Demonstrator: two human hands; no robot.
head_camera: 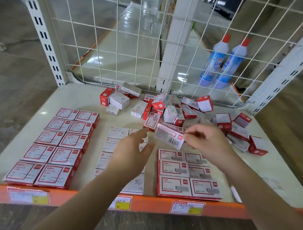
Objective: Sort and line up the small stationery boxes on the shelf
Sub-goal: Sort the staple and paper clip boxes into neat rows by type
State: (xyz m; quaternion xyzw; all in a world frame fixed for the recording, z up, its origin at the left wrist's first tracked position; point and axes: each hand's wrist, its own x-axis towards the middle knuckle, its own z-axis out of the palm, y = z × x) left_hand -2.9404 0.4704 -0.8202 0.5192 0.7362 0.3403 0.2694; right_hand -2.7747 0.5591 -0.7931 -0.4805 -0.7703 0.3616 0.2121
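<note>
Boxes lie everywhere on the pale shelf (85, 99) in front of me. At the left, red-and-white paper-clip boxes (59, 144) sit flat in two neat columns running back from the orange front edge (146, 203). In the middle, a column of white paper-clip boxes (117, 133) is partly hidden under my left forearm. At the right front, red-bordered staple boxes (185, 173) form a tidy two-wide block. Behind all that, an unsorted heap of small boxes (166, 110) sprawls toward the wire grid back (124, 45), some on edge, some tilted, a few marked STAPLES. Through the grid I see two blue-and-white bottles (222, 61) with red caps on the next shelf. Price labels (187, 206) stick to the orange edge, and a white pen-like object (235, 194) lies near the staple block.

My right hand (205, 141) holds one staple box (169, 137) above the shelf, between the heap and the sorted block, its fingers pinched on the box's right end; the box looks blurred. My left hand (131, 152) hovers just beside that box, fingers spread and loose, holding nothing; I cannot tell whether a fingertip touches it.
</note>
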